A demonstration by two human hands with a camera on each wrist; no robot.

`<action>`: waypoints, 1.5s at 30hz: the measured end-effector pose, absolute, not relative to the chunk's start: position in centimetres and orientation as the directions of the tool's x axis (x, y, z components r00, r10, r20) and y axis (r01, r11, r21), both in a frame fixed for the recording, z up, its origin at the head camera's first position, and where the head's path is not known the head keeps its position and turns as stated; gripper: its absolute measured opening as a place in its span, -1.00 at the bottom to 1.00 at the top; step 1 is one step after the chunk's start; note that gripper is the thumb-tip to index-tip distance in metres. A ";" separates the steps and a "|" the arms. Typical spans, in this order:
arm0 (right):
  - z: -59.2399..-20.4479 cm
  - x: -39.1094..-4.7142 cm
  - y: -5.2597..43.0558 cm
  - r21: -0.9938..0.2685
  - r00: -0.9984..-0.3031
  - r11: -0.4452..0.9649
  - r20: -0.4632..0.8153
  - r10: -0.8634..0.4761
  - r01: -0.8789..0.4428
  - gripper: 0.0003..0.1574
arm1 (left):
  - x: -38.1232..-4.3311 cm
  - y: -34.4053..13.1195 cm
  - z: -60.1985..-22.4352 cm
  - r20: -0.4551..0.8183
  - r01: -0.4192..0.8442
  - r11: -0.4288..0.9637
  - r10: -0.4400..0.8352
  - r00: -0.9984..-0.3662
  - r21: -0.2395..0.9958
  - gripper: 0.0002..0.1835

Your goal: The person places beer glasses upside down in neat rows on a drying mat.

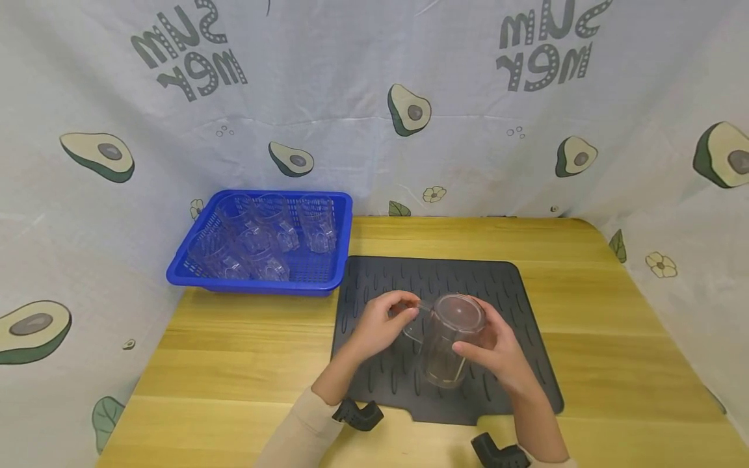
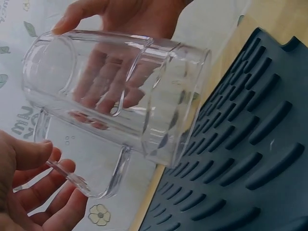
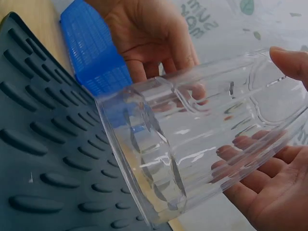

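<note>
A clear mug is held tilted just above a dark ridged mat. My left hand pinches its handle between thumb and fingers, on the mug's left side. Around the body, my right hand grips with the thumb on one side and the fingers on the other. Through the clear wall the right fingers show in the right wrist view. One end of the mug points down at the mat, and the other faces up toward the head camera.
Left of the mat, at the back of the wooden table, stands a blue plastic basket with several clear mugs in it. A white curtain with avocado prints hangs behind the table and along its sides.
</note>
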State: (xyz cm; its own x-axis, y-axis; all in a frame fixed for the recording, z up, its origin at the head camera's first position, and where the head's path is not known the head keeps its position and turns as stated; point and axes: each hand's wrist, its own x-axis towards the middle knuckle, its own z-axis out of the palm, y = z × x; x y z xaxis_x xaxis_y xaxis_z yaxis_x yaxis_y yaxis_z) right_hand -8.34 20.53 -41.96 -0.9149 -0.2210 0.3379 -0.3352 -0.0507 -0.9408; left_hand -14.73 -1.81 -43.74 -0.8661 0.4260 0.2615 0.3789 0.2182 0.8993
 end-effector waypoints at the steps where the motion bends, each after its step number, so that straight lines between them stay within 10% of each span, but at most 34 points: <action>1: -42.0 -8.4 20.6 -0.938 -0.914 -0.047 0.346 -0.211 -0.344 -0.13 | -14.9 -1.5 -43.9 0.265 0.379 0.218 0.419 -0.868 0.899 -0.77; 45: -39.1 -12.6 29.3 -0.968 -0.973 0.131 0.203 -0.109 -0.216 -0.12 | -24.1 8.0 -41.8 0.187 0.380 0.173 0.646 -0.740 0.909 -0.71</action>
State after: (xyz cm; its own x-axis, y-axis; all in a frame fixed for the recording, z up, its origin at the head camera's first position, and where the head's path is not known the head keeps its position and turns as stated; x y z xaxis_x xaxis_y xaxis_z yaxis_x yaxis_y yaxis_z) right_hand -12.61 29.26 -39.10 -0.9732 -0.1088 0.2026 -0.2161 0.1311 -0.9675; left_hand -24.08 8.04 -41.77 -0.7400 0.6461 0.1869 0.3802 0.1727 0.9086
